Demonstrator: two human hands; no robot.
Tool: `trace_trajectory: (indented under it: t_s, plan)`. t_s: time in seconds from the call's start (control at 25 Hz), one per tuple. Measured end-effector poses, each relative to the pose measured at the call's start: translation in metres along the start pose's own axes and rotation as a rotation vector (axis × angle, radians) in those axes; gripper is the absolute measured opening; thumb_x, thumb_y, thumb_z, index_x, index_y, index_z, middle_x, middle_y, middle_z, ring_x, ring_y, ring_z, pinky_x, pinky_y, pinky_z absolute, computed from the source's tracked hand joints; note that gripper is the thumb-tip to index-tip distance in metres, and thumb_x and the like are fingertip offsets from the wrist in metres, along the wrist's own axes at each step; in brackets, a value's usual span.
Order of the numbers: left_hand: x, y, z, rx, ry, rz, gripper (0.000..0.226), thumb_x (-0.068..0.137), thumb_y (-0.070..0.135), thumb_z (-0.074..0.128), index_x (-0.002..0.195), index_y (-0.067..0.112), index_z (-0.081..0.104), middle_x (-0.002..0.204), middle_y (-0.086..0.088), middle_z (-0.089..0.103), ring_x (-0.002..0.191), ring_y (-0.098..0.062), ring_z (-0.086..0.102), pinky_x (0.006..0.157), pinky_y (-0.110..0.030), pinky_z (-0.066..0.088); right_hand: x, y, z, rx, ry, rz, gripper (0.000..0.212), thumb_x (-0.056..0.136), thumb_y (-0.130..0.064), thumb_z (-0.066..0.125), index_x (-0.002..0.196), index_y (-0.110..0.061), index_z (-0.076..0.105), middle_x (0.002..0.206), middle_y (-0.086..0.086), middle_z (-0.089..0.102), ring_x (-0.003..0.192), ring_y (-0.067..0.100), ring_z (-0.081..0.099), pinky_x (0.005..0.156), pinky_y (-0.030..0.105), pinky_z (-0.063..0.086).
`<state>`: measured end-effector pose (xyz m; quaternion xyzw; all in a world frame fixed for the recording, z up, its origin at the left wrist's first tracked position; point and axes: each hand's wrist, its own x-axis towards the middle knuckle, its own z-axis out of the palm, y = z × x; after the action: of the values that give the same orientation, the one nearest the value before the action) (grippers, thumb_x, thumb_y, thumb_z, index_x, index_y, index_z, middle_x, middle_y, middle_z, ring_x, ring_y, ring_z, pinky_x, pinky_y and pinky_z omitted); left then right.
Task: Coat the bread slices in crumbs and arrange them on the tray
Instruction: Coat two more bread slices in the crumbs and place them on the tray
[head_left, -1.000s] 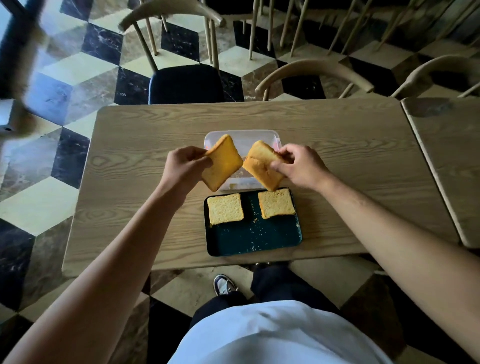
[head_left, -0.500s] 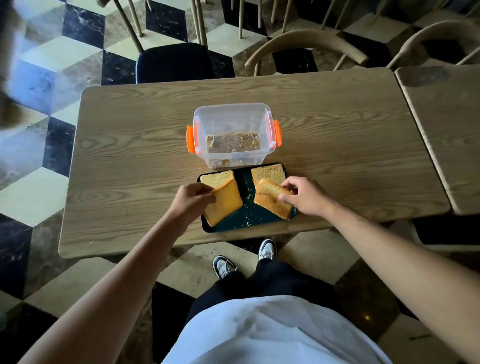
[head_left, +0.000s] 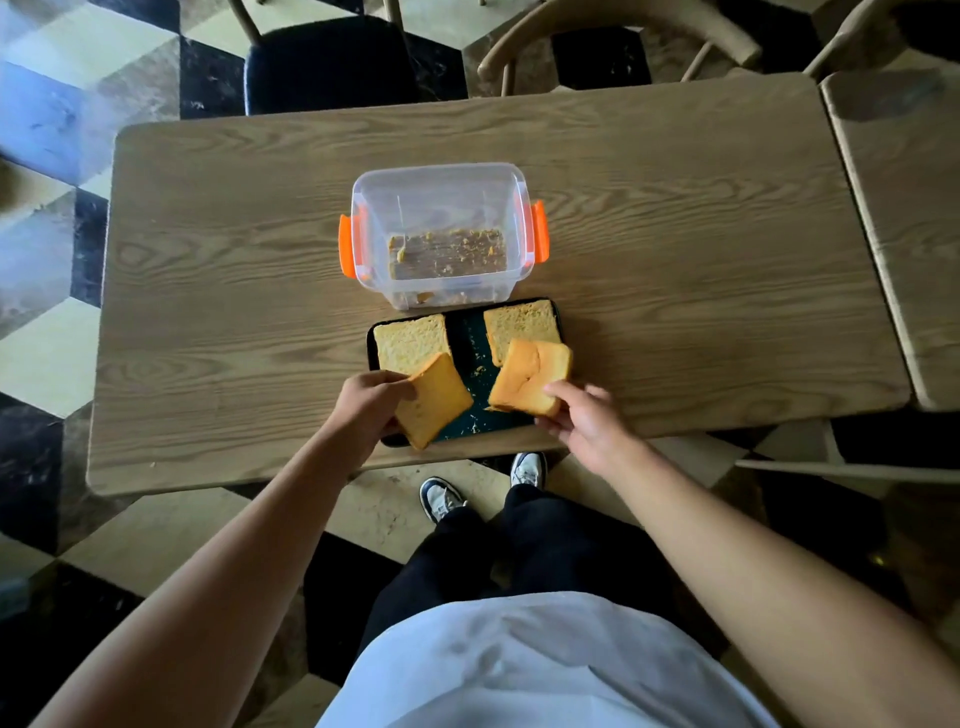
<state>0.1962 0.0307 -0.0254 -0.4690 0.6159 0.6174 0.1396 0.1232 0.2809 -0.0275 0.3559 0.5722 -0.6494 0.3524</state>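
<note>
Both slices, lifted from the crumb box (head_left: 441, 234) a second ago, now reach the tray's (head_left: 465, 338) near edge; left hand (head_left: 363, 405) grips left slice (head_left: 434, 397), right hand (head_left: 584, 421) pinches right slice (head_left: 527, 376); release remains.

A wooden tabletop (head_left: 701, 249) spreads beneath and beyond the hands, with a second table (head_left: 904, 208) just beside it off to the right. Past the far edge stand a dark-cushioned chair (head_left: 327, 62) and a curved wooden chair (head_left: 613, 21). Checkered floor tiles (head_left: 47, 338) lie to the left.
</note>
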Motion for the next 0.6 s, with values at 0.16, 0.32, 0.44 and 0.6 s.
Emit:
trace_trajectory:
  t_s: [0.16,0.32,0.44,0.6]
  plan:
    - [0.007,0.003,0.006,0.134,-0.035,0.001,0.009,0.077,0.004,0.066,0.079,0.011,0.072,0.071,-0.008,0.060,0.063,-0.023,0.056,0.051,-0.026,0.048,-0.010,0.036,0.012,0.339,0.068,0.178,0.010,0.087,-0.009,0.069,0.095,-0.009,0.063,0.094,0.010,0.068,0.082,0.022,0.063,0.071,0.031,0.054]
    - [0.013,0.003,0.009,0.275,-0.052,0.041,0.011,0.078,0.007,0.067,0.072,0.015,0.070,0.065,-0.005,0.057,0.056,-0.020,0.051,0.048,-0.024,0.042,-0.013,0.050,0.026,0.439,0.167,0.207,0.011,0.086,-0.014,0.071,0.092,-0.012,0.062,0.094,0.006,0.063,0.081,0.016,0.057,0.066,0.025,0.049]
    - [0.016,-0.001,0.009,0.322,-0.033,0.075,0.012,0.077,0.008,0.066,0.070,0.017,0.069,0.066,-0.005,0.059,0.061,-0.021,0.054,0.053,-0.026,0.045,-0.010,0.050,0.035,0.519,0.174,0.211,0.015,0.085,-0.014,0.074,0.094,-0.010,0.062,0.095,0.006,0.063,0.083,0.015,0.057,0.065,0.026,0.049]
    - [0.013,-0.003,0.008,0.432,0.052,0.137,0.017,0.072,0.015,0.067,0.088,0.020,0.070,0.071,0.003,0.066,0.060,-0.015,0.059,0.052,-0.021,0.043,-0.008,0.051,0.044,0.396,0.172,0.199,0.016,0.088,-0.016,0.072,0.098,-0.009,0.062,0.096,0.011,0.067,0.083,0.019,0.063,0.063,0.027,0.052]
